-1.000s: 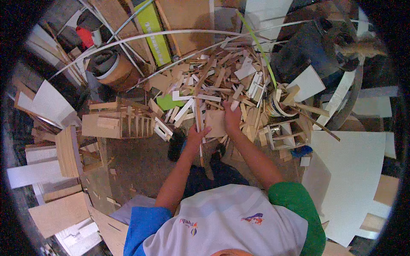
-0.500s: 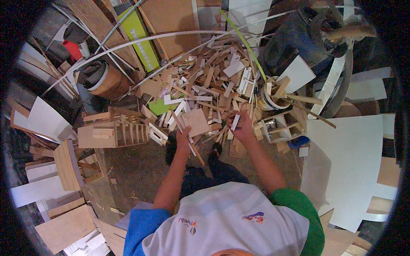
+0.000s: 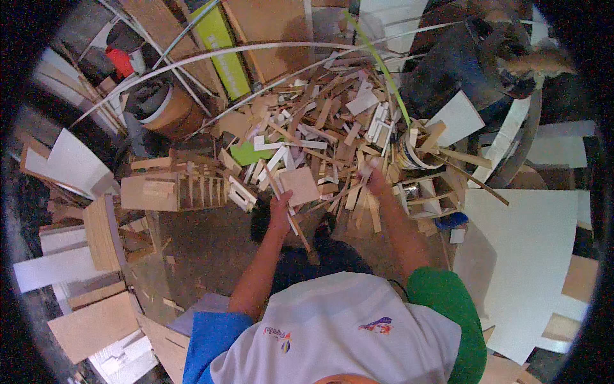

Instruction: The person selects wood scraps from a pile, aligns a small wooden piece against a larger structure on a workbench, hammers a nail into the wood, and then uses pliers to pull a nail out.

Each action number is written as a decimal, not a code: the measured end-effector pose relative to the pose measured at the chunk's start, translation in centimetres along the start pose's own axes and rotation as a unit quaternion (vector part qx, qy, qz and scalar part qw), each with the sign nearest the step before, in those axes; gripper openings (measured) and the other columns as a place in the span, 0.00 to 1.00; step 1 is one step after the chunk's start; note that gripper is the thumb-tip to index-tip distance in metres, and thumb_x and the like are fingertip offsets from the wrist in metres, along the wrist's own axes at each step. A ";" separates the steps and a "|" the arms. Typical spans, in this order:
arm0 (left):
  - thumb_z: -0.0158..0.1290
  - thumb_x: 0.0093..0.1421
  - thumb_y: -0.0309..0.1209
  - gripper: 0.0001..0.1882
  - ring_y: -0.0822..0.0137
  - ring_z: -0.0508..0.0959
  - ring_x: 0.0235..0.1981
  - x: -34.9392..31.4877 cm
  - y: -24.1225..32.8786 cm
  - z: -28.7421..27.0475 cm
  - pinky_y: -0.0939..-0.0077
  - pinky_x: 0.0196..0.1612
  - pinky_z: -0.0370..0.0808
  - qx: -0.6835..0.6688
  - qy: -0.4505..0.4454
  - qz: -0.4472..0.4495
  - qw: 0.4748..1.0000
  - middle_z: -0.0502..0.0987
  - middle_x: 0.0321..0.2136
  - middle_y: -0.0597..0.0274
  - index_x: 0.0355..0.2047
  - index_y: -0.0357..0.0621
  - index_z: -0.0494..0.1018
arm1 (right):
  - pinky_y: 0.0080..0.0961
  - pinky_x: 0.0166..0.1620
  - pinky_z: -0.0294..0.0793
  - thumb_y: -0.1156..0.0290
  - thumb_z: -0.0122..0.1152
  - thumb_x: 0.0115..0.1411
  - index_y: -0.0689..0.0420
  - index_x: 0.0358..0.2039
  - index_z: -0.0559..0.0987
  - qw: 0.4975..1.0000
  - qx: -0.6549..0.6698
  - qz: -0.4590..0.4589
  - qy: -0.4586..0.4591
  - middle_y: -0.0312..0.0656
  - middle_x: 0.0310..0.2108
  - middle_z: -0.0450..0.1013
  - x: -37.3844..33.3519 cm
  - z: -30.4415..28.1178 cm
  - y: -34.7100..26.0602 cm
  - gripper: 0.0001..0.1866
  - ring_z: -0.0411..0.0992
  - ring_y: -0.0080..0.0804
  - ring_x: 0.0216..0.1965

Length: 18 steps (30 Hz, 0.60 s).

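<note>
My left hand (image 3: 280, 203) is closed on long thin wood strips (image 3: 299, 229), which slant down toward my legs, and on a tan square board (image 3: 299, 186) beside them. Over the right part of a heap of wood offcuts (image 3: 320, 121), my right hand (image 3: 378, 182) reaches forward. Its fingers are blurred, and whether they hold anything I cannot make out. Close to the left hand, a white L-shaped piece (image 3: 259, 144) and a green sheet piece (image 3: 248, 153) lie in the heap.
A slatted wooden frame (image 3: 150, 192) stands at the left, and a smaller open wooden box (image 3: 427, 197) at the right. Behind that box is a bucket of wood sticks (image 3: 409, 155). A large white panel (image 3: 521, 256) lies far right. Long thin pipes (image 3: 256, 46) arch across the back.
My right hand has moved slightly forward and right; the small white piece seen in it before no longer shows clearly. My left hand still grips the strips and square board.
</note>
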<state>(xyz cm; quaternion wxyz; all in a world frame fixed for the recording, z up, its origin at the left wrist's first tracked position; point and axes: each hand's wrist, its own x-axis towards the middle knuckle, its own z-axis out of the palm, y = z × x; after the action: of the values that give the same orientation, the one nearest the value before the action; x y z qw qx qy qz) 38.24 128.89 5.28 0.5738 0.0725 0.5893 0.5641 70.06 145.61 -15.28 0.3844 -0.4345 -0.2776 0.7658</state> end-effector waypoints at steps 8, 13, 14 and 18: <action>0.57 0.54 0.38 0.17 0.74 0.74 0.24 1.1 0.7 0.5 0.80 0.24 0.72 -0.042 -0.027 0.054 0.997 0.74 0.28 0.65 0.39 0.43 0.68 | 0.30 0.46 0.74 0.58 0.59 0.56 0.60 0.58 0.58 0.959 -0.232 -0.073 -0.145 0.47 0.48 0.69 -2.5 14.2 -15.5 0.34 0.71 0.35 0.46; 0.55 0.58 0.39 0.15 0.76 0.72 0.22 -0.4 2.6 3.1 0.81 0.23 0.70 -0.002 -0.095 0.001 0.995 0.71 0.26 0.69 0.40 0.43 0.69 | 0.31 0.48 0.74 0.69 0.57 0.57 0.61 0.56 0.60 0.981 -0.150 0.040 -0.116 0.45 0.47 0.69 -11.2 23.4 -10.9 0.28 0.71 0.34 0.47; 0.54 0.58 0.40 0.15 0.76 0.71 0.22 -0.6 2.7 3.7 0.81 0.23 0.69 0.007 -0.092 -0.012 0.996 0.71 0.25 0.69 0.39 0.43 0.69 | 0.31 0.48 0.74 0.71 0.57 0.56 0.61 0.55 0.60 0.984 -0.165 0.027 -0.069 0.45 0.47 0.69 -12.1 24.5 -11.0 0.27 0.70 0.33 0.47; 0.52 0.60 0.41 0.14 0.76 0.71 0.21 0.1 2.6 4.3 0.80 0.22 0.69 0.065 -0.047 -0.043 0.996 0.70 0.23 0.70 0.38 0.43 0.70 | 0.31 0.47 0.74 0.70 0.56 0.57 0.60 0.53 0.63 0.998 -0.011 0.023 -0.062 0.44 0.46 0.70 -11.5 21.9 -9.2 0.24 0.71 0.34 0.45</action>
<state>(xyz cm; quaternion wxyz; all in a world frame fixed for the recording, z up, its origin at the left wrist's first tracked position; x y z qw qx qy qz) 40.00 132.43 8.43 0.6185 0.1106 0.5998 0.4955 57.71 139.10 7.15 0.3442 -0.3970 -0.2990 0.7966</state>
